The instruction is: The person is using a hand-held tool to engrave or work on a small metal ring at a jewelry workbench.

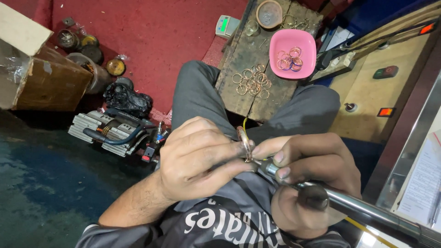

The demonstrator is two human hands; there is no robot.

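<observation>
Head view: left hand fingers pinch ring; right hand grips metal tool.

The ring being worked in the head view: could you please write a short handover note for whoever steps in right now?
Left hand: fingertips pinch a metal ring, held upright on edge.
Right hand: grips a metal handpiece tool, its tip against the ring's lower edge.
On the wooden board ahead: a loose pile of plain rings; a pink tray holds more rings, some coloured.
Done: cannot tell which rings are finished.
Left: the ring in hand is under the tool; whether the pile awaits work is unclear.
</observation>
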